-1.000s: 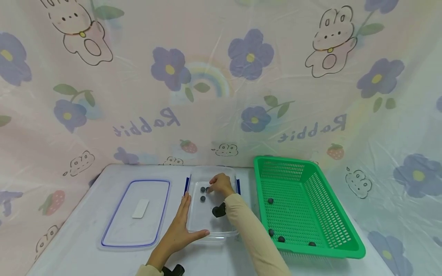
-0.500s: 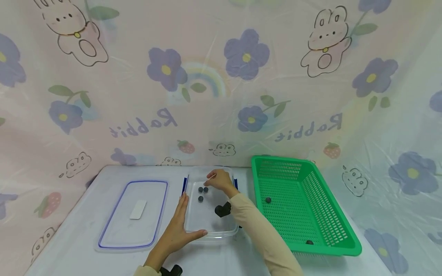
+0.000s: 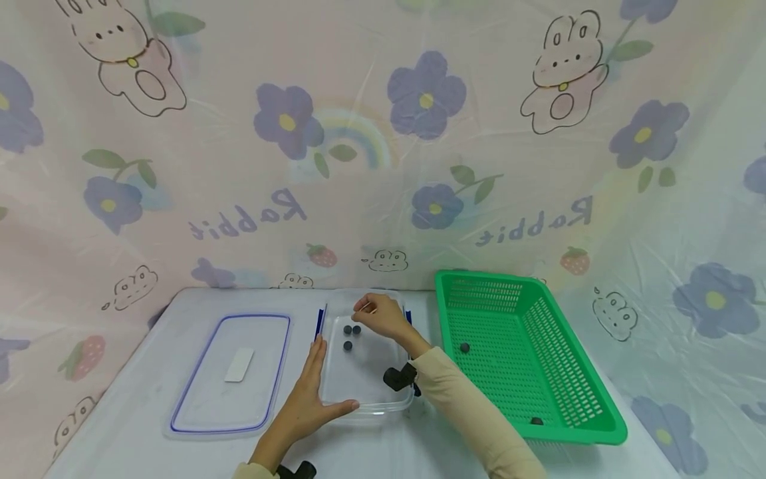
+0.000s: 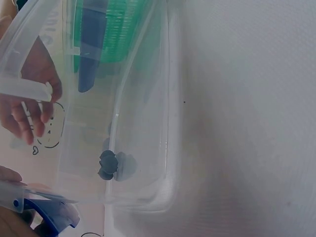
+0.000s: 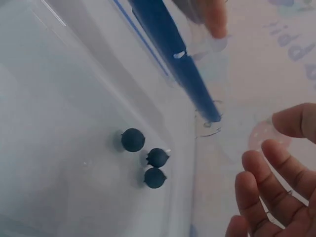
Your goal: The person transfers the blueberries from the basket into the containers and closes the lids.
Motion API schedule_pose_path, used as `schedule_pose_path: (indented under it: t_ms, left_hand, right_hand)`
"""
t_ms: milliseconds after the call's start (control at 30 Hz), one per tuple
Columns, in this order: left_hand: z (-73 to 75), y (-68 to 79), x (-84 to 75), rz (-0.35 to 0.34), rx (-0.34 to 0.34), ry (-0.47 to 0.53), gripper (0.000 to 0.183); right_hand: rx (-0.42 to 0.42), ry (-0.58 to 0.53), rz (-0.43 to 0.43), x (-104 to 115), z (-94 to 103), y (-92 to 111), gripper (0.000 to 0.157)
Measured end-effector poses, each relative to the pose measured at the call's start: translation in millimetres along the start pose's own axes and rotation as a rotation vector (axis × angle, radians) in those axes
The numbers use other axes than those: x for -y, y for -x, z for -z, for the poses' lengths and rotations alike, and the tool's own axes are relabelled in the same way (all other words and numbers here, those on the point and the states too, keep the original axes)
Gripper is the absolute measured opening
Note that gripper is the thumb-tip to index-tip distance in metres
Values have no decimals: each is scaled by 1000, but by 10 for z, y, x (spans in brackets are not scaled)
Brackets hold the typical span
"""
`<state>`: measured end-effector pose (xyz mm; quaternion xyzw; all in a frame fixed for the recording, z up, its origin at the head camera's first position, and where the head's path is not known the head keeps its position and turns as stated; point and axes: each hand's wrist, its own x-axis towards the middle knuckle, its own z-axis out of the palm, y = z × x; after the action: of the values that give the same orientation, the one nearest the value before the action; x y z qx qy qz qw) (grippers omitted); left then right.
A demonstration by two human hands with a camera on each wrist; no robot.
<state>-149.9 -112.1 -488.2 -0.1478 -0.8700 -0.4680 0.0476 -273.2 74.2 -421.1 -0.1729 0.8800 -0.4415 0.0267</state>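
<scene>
A clear plastic food container [image 3: 360,382] with blue side latches holds three small dark blueberries [image 5: 133,140] near its far left corner. My left hand [image 3: 302,399] rests against the container's left side, fingers straight and thumb spread along the front edge. Above the far end of the container hovers my right hand [image 3: 383,316], its fingers loosely bent with nothing between them. In the right wrist view its fingertips [image 5: 245,183] are apart from the berries. The left wrist view shows the berries only through the clear wall.
To the left lies a clear lid [image 3: 203,389] with a blue seal and a white rectangle [image 3: 239,364]. A green basket [image 3: 503,372] on the right shows a blueberry [image 3: 465,347] near its left side and another [image 3: 536,421] at its front. A patterned curtain [image 3: 359,199] hangs behind.
My right hand has let go of a blueberry beside the others and drawn up and back. Its sleeve has shifted right and now covers the basket's front left corner. The left hand stays put.
</scene>
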Motion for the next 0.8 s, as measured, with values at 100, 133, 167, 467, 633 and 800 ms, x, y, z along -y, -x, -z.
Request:
schedule_pose_path:
  t_ms: [100, 133, 167, 467, 633, 800]
  left_hand:
    - [-4, 6, 2, 0, 2, 0, 122]
    - [-5, 7, 4, -1, 1, 0, 122]
    - [-6, 8, 5, -1, 1, 2, 122]
    - [-23, -2, 13, -8, -12, -16, 122]
    - [-23, 4, 23, -17, -11, -17, 122]
    - [-28, 7, 19, -10, -5, -17, 122]
  right_hand:
    - [18, 16, 61, 43, 52, 70, 16]
    - [21, 22, 84, 62, 75, 97, 16]
    - [21, 27, 104, 81, 99, 123, 16]
    - [-35, 93, 244, 150, 310, 330, 14]
    - [-47, 122, 307, 172, 419, 428, 14]
    - [-38, 152, 341, 213, 526, 515, 17]
